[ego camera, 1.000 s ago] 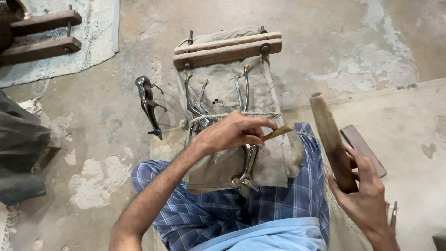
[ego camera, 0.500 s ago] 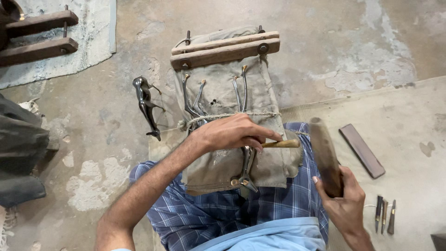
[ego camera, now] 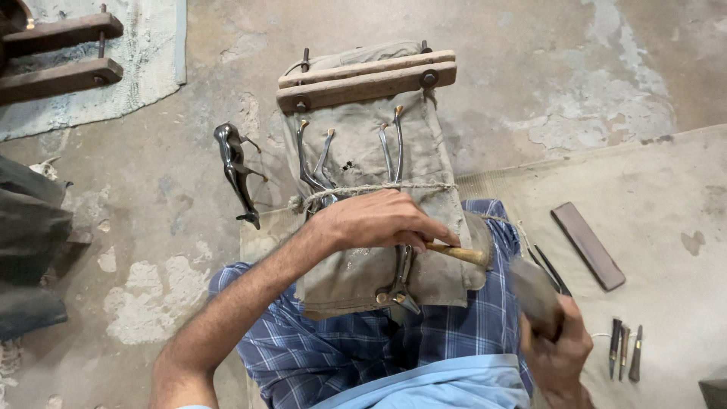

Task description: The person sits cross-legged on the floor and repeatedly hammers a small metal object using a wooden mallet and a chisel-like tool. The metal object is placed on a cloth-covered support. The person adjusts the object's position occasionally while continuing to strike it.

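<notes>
My left hand grips a small tool with a yellowish wooden handle, its tip pressed on the grey cloth-covered block lying on my lap. My right hand holds a wooden mallet, blurred, just right of the tool's handle end. Several curved metal pieces are tied onto the cloth by a cord. A wooden clamp of two bars closes the far end of the block.
A dark metal tool lies on the concrete floor to the left. A flat dark sharpening stone and several small chisels lie on the mat at right. Wooden bars lie at top left; dark cloth sits at left.
My right hand has brought the mallet down from an upright raised position toward the tool's handle end. My left hand has stayed on the tool.
</notes>
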